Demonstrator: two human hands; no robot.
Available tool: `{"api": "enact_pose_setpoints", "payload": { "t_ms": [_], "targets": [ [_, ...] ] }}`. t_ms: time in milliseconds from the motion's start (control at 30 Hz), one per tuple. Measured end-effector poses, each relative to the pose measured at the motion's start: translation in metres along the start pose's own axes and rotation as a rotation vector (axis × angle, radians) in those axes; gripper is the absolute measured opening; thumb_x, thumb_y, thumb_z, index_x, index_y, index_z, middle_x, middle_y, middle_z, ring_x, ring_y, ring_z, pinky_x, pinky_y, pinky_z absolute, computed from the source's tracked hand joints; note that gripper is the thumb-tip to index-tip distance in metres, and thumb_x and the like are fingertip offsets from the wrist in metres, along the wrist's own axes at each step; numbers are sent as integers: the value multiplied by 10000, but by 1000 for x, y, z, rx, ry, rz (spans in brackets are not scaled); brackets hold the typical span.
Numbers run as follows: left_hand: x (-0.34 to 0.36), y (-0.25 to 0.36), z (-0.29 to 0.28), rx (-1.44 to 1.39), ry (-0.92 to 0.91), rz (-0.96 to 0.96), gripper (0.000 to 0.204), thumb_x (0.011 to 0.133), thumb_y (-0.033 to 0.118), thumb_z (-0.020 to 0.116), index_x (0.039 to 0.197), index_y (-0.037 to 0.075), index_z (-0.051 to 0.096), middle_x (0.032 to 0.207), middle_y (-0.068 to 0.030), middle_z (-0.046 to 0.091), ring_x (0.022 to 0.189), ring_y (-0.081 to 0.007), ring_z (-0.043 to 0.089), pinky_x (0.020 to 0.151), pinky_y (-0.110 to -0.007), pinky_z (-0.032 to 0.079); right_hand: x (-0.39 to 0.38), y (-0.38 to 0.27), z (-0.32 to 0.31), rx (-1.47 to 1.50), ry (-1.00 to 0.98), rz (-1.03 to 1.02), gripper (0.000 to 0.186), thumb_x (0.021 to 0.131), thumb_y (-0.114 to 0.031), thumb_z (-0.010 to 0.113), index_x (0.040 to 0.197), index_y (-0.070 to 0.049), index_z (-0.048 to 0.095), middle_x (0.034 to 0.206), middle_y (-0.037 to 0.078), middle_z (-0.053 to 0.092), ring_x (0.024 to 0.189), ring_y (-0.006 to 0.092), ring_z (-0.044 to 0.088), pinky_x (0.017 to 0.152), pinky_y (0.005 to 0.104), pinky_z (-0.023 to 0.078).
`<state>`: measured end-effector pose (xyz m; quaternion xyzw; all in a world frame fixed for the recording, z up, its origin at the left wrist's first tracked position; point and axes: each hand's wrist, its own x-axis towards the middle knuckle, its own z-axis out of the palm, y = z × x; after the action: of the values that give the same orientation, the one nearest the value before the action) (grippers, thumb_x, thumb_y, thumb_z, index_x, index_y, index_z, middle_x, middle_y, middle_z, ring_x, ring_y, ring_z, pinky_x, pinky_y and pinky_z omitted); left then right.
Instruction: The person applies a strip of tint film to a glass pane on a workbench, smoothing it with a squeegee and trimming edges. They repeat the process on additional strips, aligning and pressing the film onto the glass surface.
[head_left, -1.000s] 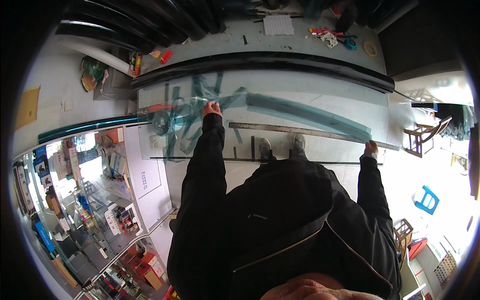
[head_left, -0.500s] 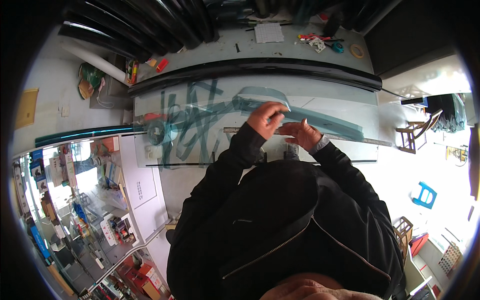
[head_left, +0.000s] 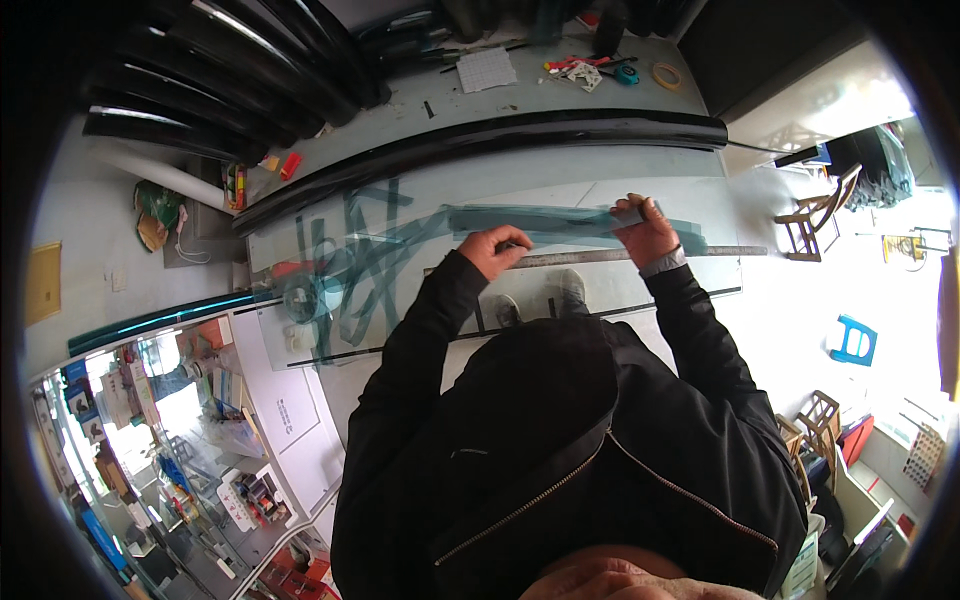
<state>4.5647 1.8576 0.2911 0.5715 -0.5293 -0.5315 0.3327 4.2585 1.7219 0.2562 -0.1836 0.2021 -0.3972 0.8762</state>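
My left hand [head_left: 490, 250] is curled above the left part of a long metal ruler [head_left: 710, 251]; what its fingertips grip, if anything, is too small to make out. My right hand [head_left: 648, 236] is closed on a small grey flat piece [head_left: 627, 214], over the right part of a long teal film strip [head_left: 540, 222]. The ruler lies just below this strip on a glass tabletop [head_left: 610, 165]. At the left, crossing teal strips [head_left: 372, 215] overlap on the glass. My shoes [head_left: 570, 290] show through it.
A long black roll [head_left: 480, 133] spans the table's far edge. Beyond are standing rolls, a tape measure [head_left: 626, 75] and a tape ring [head_left: 667, 76]. A glass display counter [head_left: 150, 420] stands at left; wooden chairs [head_left: 800, 230] and a blue stool [head_left: 853, 340] at right.
My hands came from wide apart to meet over the middle, then separated slightly. My right hand left the ruler's right end and is now higher, with the grey piece in it.
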Motion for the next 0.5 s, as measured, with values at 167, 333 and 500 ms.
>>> {"api": "enact_pose_setpoints", "payload": {
  "t_ms": [167,333,500],
  "targets": [
    [22,-58,-30,141,54,-43,140,871,141,671,993,72,662,832,44,614,747,-49,524,713,-226,454,-21,-39,-62,-123,253,-75,397,978,-371,521,1210,-51,567,1150,114,621,1022,262,598,832,424,495],
    [52,-118,-53,337,171,-179,188,834,161,724,972,63,643,862,-11,660,803,-112,612,720,-275,486,-39,-65,-126,-223,500,-97,405,942,-392,585,1172,-59,593,1045,96,643,919,245,620,738,377,503],
    [77,-150,-70,638,239,-323,358,755,324,789,972,71,655,911,-82,699,812,-218,663,753,-339,518,-50,-70,-178,-337,732,-51,330,913,-353,647,1066,-61,637,865,78,653,708,223,627,598,343,486]
  ]
}}
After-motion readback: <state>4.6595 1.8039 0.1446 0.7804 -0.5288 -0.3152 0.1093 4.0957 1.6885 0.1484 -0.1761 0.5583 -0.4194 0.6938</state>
